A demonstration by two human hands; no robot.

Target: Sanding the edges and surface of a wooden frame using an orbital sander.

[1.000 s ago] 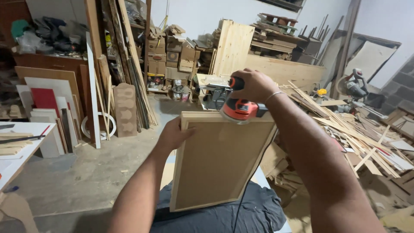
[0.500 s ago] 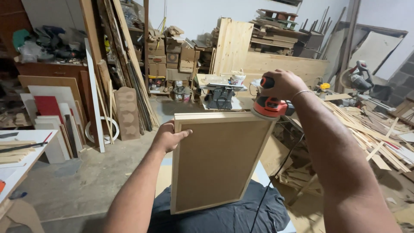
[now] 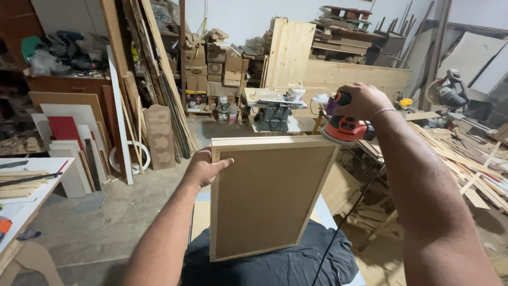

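L hand (image 3: 203, 168) grips panel (image 3: 267, 196) left edge | R hand (image 3: 360, 100) clasps sander (image 3: 344, 128) on top-right corner

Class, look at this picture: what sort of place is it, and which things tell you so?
Probably a woodworking shop: boards lean against the wall, offcuts litter the floor, and an orange sander rests on a framed wooden panel.

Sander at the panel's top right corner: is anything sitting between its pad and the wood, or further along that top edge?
Nothing visible. The right hand presses the orange sander straight onto the top right corner of the framed wooden panel. The top edge runs bare to the left hand, which grips the upper left side below it.
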